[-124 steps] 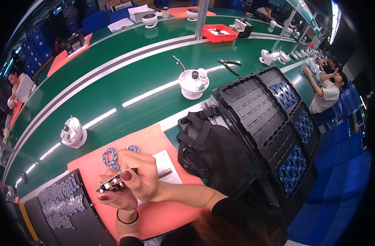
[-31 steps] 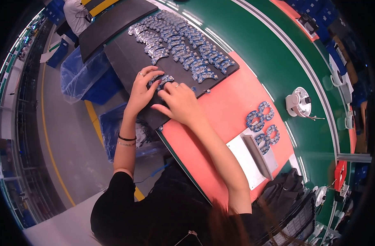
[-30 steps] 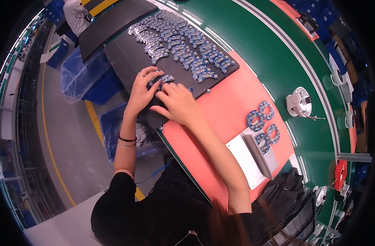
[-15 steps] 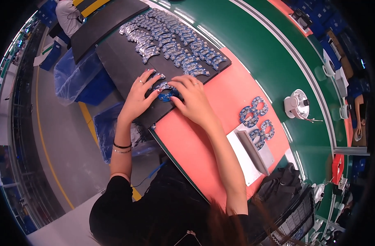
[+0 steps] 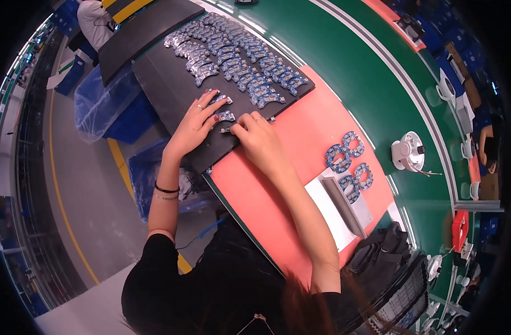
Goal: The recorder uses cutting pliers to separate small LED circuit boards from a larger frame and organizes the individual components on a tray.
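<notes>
At the middle of the head view, the left hand [image 5: 193,127] is spread wide over two curved blue boards [image 5: 226,116] on the black panel [image 5: 159,75]; the right hand [image 5: 261,139] is narrow, holding a small board [image 5: 225,130] at its 9 o'clock, seen almost edge-on. From both hands, board rows [image 5: 231,58] lie at 12 o'clock, ring-shaped boards [image 5: 331,159] at 4 o'clock

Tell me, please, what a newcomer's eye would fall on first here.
Probably the dense rows of blue circuit boards on the black panel, at upper centre. Next, perhaps, the left hand and right hand at the panel's near end. Then four blue ring-shaped boards on the pink mat, right of centre.
</notes>
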Tool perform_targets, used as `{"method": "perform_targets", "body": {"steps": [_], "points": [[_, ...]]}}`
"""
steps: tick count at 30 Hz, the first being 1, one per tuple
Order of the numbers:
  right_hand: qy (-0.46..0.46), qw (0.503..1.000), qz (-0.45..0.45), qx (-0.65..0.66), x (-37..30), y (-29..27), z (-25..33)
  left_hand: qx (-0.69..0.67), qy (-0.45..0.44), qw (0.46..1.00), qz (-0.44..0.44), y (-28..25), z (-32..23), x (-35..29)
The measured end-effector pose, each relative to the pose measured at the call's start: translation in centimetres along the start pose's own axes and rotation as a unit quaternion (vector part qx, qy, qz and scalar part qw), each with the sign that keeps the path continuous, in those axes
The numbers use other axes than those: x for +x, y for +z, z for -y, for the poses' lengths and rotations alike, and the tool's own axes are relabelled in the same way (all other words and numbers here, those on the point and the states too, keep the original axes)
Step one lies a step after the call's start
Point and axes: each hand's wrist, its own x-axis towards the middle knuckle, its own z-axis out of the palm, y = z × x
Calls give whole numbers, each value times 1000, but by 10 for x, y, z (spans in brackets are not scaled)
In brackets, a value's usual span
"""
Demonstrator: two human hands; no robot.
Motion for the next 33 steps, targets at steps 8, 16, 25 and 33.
{"method": "perform_targets", "body": {"steps": [8, 16, 25, 33], "points": [[-31, 999, 8, -16, 4, 18, -3, 31, 13, 999, -1, -9, 6, 4], [11, 1000, -9, -22, -1, -12, 6, 96, 6, 994, -44, -2, -19, 2], [135, 983, -119, 23, -11, -124, 24, 213, -74, 974, -14, 32, -4, 1], [193, 963, -180, 49, -53, -200, 41, 257, -89, 962, -8, 41, 0, 27]]}}
